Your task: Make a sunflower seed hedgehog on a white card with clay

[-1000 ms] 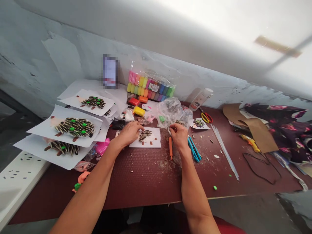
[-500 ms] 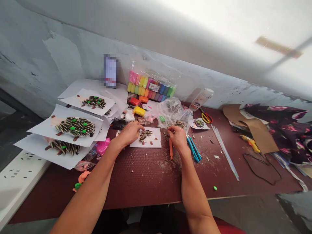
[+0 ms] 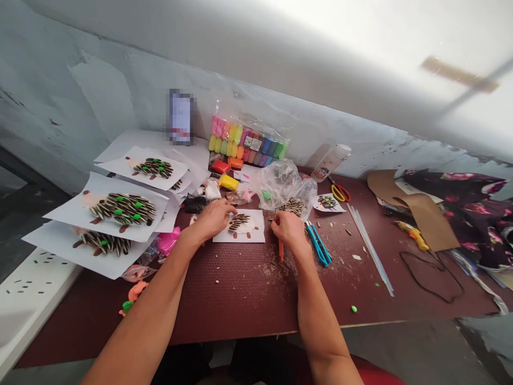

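Note:
On the table lies a white paper card [image 3: 256, 235] with a clay hedgehog [image 3: 245, 225] whose left part is covered in striped sunflower seeds; its right part is bare pale clay, with small brown feet. My left hand [image 3: 215, 218] rests on the card's left edge, fingers stretched toward the hedgehog. Just right of the card, my right hand [image 3: 289, 230] is closed in a pinch, with a small dark sunflower seed at its fingertips. Behind that hand is a pile of sunflower seeds [image 3: 294, 205] on clear plastic. An orange pen-like tool [image 3: 281, 252] lies partly under the right hand.
Finished-looking hedgehog cards [image 3: 120, 208] are stacked at left beside a white power strip [image 3: 24, 289]. Coloured clay packs [image 3: 248, 141] lean on the wall. Rightward are a turquoise cutter [image 3: 318, 245], scissors [image 3: 340, 191], clear glue sticks [image 3: 372, 251], a bottle [image 3: 332, 163] and a yellow glue gun [image 3: 414, 235].
My right hand has shifted slightly left and turned, its knuckles now covering more of the fingertips and the orange tool's top. My left hand and the card stay in place.

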`<state>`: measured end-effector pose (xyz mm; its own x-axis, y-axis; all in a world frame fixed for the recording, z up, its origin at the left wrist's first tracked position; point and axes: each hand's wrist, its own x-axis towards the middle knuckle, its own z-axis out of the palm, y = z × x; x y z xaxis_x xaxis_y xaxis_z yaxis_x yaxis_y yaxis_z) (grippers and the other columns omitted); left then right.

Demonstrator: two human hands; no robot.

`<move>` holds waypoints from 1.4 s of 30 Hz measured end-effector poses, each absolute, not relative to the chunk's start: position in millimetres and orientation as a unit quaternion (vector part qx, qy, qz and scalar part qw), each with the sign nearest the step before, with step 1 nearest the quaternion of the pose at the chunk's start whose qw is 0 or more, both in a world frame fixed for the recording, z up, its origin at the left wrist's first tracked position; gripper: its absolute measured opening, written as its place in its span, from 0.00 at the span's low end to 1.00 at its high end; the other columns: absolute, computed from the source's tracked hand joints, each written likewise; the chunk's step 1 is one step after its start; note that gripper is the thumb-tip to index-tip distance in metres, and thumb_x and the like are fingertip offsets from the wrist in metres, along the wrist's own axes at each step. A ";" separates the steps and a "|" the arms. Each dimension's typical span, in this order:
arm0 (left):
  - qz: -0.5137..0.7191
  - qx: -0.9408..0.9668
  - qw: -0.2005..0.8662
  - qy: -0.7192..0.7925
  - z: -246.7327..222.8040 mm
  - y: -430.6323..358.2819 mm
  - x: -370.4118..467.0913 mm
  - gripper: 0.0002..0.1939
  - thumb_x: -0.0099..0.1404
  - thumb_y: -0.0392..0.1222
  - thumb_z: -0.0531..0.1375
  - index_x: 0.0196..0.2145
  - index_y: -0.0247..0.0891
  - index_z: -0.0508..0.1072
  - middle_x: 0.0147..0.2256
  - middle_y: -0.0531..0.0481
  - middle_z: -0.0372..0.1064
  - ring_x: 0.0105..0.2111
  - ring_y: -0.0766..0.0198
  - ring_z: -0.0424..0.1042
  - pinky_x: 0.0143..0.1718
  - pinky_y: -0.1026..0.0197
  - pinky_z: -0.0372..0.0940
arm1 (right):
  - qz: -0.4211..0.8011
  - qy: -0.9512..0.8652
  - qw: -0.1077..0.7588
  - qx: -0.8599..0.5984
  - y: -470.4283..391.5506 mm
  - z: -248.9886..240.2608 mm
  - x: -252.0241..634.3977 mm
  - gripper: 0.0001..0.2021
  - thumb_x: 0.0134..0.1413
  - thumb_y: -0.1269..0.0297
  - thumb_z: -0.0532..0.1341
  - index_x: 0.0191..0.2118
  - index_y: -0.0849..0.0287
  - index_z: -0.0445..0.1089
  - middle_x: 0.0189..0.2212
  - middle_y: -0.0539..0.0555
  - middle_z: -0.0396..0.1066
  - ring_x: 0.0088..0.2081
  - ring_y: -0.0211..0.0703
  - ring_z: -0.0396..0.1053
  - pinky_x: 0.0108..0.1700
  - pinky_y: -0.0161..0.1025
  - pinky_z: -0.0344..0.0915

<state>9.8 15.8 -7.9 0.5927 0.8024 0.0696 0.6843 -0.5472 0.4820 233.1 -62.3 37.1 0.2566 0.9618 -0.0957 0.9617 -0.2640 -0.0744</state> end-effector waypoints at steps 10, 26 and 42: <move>0.134 0.868 0.209 0.431 -5.5 15.7 10.7 0.19 0.63 0.28 0.54 0.43 0.40 0.81 0.41 0.44 0.73 0.45 0.55 0.71 0.50 0.55 0.65 | 0.219 -0.672 0.246 -0.663 -63.7 31.9 222.9 0.08 0.59 0.67 0.54 0.37 0.59 0.71 0.30 0.50 0.74 0.31 0.38 0.67 0.36 0.32 0.59; 0.130 0.868 0.202 0.434 -4.8 13.9 11.3 0.21 0.62 0.28 0.53 0.44 0.41 0.81 0.42 0.44 0.74 0.46 0.56 0.71 0.51 0.55 0.65 | 0.155 -0.693 0.206 -0.673 -69.0 21.7 192.2 0.06 0.56 0.71 0.62 0.33 0.55 0.76 0.33 0.50 0.71 0.36 0.39 0.68 0.38 0.32 0.59; 0.132 0.868 0.201 0.434 -3.8 13.8 11.9 0.20 0.63 0.28 0.54 0.44 0.41 0.81 0.42 0.44 0.74 0.46 0.55 0.71 0.51 0.54 0.65 | 0.121 -0.688 0.191 -0.690 -69.4 15.1 186.0 0.07 0.60 0.69 0.60 0.37 0.56 0.77 0.35 0.51 0.72 0.35 0.38 0.69 0.36 0.33 0.57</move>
